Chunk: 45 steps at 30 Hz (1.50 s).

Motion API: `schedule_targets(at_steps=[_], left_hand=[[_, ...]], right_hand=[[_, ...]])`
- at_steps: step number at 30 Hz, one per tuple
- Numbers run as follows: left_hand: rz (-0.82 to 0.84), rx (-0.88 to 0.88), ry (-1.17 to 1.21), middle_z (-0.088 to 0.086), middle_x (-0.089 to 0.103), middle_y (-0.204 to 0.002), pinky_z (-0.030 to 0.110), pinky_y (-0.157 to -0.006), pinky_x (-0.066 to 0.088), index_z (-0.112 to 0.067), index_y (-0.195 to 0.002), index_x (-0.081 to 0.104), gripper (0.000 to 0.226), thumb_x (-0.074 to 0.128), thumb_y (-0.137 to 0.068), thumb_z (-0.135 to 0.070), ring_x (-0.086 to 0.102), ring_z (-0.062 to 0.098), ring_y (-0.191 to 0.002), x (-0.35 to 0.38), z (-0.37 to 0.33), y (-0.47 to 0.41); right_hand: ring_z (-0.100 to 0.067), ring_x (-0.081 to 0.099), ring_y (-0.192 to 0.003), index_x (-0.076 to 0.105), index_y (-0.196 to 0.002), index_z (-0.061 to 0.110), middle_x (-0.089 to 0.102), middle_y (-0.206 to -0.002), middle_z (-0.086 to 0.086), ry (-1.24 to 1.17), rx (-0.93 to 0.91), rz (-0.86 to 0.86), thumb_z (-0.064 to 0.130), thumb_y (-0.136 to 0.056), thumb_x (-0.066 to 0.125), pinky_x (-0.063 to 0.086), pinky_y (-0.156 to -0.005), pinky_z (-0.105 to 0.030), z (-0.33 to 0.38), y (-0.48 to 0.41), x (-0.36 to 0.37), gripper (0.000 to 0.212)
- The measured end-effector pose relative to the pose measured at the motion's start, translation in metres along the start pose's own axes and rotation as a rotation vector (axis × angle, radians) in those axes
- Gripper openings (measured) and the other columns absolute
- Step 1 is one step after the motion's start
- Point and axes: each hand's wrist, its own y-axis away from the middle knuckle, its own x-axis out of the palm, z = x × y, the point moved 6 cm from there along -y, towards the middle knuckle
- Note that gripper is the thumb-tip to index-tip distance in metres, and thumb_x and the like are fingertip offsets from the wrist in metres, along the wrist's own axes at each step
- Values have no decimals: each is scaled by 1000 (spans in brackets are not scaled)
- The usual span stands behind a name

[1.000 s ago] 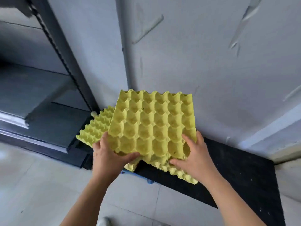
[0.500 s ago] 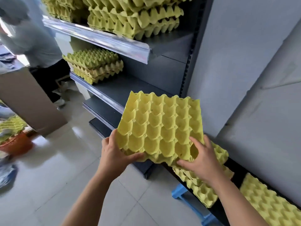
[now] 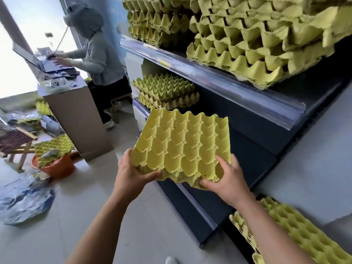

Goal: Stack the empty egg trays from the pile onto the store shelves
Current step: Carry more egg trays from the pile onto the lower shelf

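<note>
Egg tray (image 3: 182,145), yellow-green and empty, is held in the air in front of the dark store shelving. It is tilted so its cupped face shows and its far edge rides higher than its near edge. Both grips sit on that near edge, so the whole tray reaches away from them toward 12 o'clock. The left hand (image 3: 131,174) clasps the near-left corner at about 7 o'clock of the tray, thumb on top and fingers underneath. The right hand (image 3: 226,180) clasps the near-right corner at about 5 o'clock, thumb along the near rim and a finger lying up the tray's face. A short stack (image 3: 165,92) of like trays sits on the middle shelf (image 3: 140,108) at roughly 11 o'clock from the tray, just beyond its far edge. The left hand is the nearer one to it. The source pile (image 3: 297,231) lies low at 4 o'clock, well apart. Judged from this, placing the tray means pushing it forward and slightly left, far edge leading, then levelling it so its cups nest into the stack.
</note>
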Motion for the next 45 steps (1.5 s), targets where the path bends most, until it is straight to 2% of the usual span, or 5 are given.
schedule_targets(at_steps=[9,24,27,35,45], left_hand=[[-51,6,62,-4,46,-123,25,-90,39,-24,-133,40,97,94,-54,-35,48,10,-109,-24,24,-154],[175,107,61,-10,35,-126,20,-94,33,-29,-145,33,111,95,-53,-32,41,3,-106,-48,62,-402],[224,123,49,-4,37,-137,22,-99,34,-21,-148,30,115,95,-53,-35,43,9,-117,-45,68,-445],[313,195,62,-2,44,-136,33,-102,40,-18,-145,33,111,94,-54,-37,48,16,-122,-14,67,-524],[369,187,90,0,42,-144,28,-100,36,-20,-149,26,110,91,-62,-34,43,11,-122,27,57,-585]], right_hand=[[-27,26,-135,33,-146,20,17,-151,-6,9,-49,-44,52,-67,78,31,-112,-41,59,-137,43,96],[-26,7,-146,31,-146,30,2,-159,-7,-34,119,-261,53,-69,77,21,-116,-40,137,-290,114,93],[-27,4,-147,31,-146,32,0,-159,-8,-40,171,-301,56,-69,76,20,-116,-42,149,-310,126,92],[-26,2,-147,27,-147,35,-4,-160,-5,-22,276,-367,62,-71,71,17,-116,-44,153,-360,135,92],[-29,3,-147,25,-149,31,-4,-160,-9,13,295,-390,62,-76,65,15,-116,-43,140,-422,131,89]])
